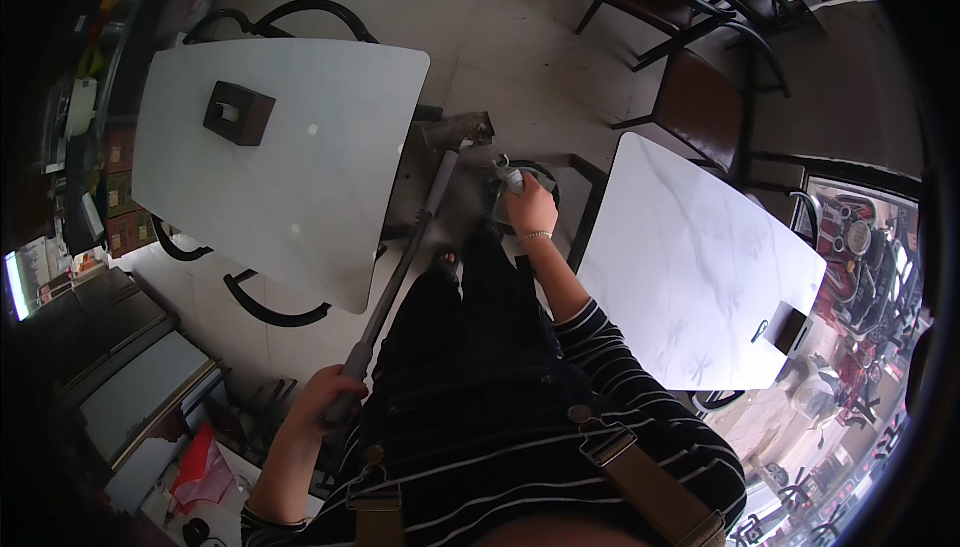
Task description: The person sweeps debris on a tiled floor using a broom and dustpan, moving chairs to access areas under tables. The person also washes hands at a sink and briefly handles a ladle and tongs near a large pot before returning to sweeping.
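My left hand (322, 397) is closed around the grey grip of a long pole (397, 277). The pole slants away from me towards the floor. Close to its far end lies a dirty grey pan (454, 131), probably a dustpan; the join between them is unclear. In my right hand (532, 206) is a small whitish object (512, 175), mostly covered by my fingers, so its kind is unclear. That hand is above a round dark bin (553, 176) on the floor between two tables, partly hidden by my hand.
To the left is a white table (337, 97) bearing a dark tissue box (238, 113). A white marble-patterned table (690, 262) stands to the right, its dark leg (589, 206) near the bin. Brown-seated chairs (697, 108) are at the upper right. Cabinets (142, 389) stand lower left.
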Tool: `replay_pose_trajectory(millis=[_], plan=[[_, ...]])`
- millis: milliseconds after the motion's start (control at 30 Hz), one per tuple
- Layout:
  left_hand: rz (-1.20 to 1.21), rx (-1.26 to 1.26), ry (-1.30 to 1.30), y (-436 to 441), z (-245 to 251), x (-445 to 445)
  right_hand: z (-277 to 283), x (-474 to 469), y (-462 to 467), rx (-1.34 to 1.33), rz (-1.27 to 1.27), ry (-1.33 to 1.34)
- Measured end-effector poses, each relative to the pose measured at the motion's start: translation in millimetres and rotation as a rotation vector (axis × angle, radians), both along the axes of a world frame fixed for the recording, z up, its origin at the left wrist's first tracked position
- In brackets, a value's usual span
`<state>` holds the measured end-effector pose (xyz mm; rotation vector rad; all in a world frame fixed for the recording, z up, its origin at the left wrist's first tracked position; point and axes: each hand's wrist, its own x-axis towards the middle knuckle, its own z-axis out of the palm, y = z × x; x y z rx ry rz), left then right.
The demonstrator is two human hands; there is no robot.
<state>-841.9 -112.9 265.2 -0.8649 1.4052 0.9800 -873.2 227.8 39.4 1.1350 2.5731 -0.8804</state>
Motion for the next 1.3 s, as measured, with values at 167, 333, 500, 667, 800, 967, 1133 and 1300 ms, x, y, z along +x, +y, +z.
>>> replay_pose_trajectory(millis=[167,333,500,667,800,967,1133,1300], plan=[[0.314,0.134,0.029,29.7,-45.9,-4.4,-0.6,-5.7,22.1,0.064,0.220,0.016],[0.467,0.141,0.053,68.2,-173.5,2.6,4.8,-16.3,72.8,0.161,0.165,-0.012],[0.466,0.108,-0.041,142.3,-323.4,-23.2,21.9,-5.8,97.1,0.200,0.084,-0.026],[0.073,0.034,-0.167,228.9,-369.9,-47.1,41.4,23.3,108.1,0.206,-0.072,0.039],[-0.002,0.171,-0.152,248.2,-346.7,-67.8,46.5,40.2,117.2,0.209,-0.179,0.083],[0.053,0.230,-0.131,254.4,-317.9,-88.0,47.0,44.7,121.4,0.194,-0.221,0.119],[0.016,0.265,-0.157,267.1,-306.2,-93.2,48.7,44.1,123.0,0.172,-0.286,0.151],[0.196,0.378,-0.114,276.3,-302.3,-153.9,50.6,45.6,125.6,0.182,-0.286,0.104]])
